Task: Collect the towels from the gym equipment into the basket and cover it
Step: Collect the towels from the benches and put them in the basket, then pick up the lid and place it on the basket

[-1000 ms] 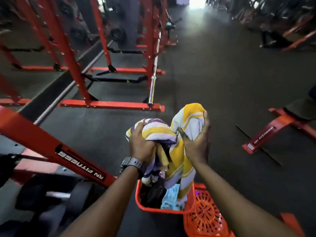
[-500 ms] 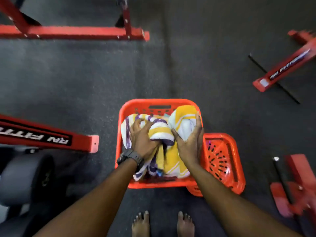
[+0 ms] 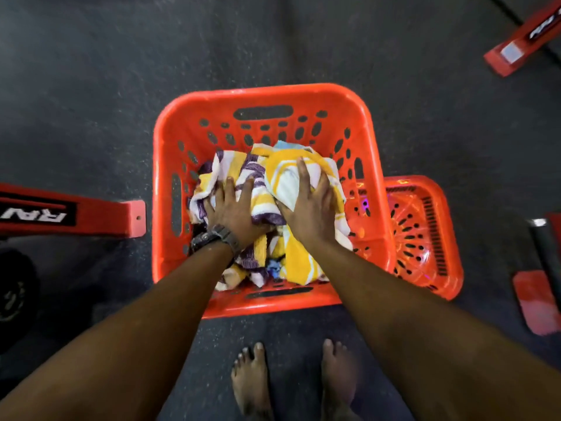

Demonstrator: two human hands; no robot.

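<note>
An orange perforated basket point(image 3: 261, 95) stands on the dark floor right below me. Inside it lies a bunched yellow, white and purple striped towel point(image 3: 273, 183), with a bit of blue cloth point(image 3: 274, 265) showing underneath. My left hand point(image 3: 233, 208), with a dark watch on the wrist, lies flat on the towel's purple-striped part, fingers spread. My right hand point(image 3: 312, 208) presses on the yellow and white part beside it. The basket's orange lid point(image 3: 425, 235) lies on the floor against the basket's right side.
A red equipment foot point(image 3: 91, 218) with lettering ends just left of the basket, above a black weight plate point(image 3: 15, 296). Another red frame foot point(image 3: 522, 41) is at top right. A red piece with a dark bar point(image 3: 543, 278) lies far right. My bare feet point(image 3: 291, 381) stand before the basket.
I looked down from the gym aisle to the basket. Both hands lowered the striped towel from above the basket down into it, and the fingers now lie flatter on it.
</note>
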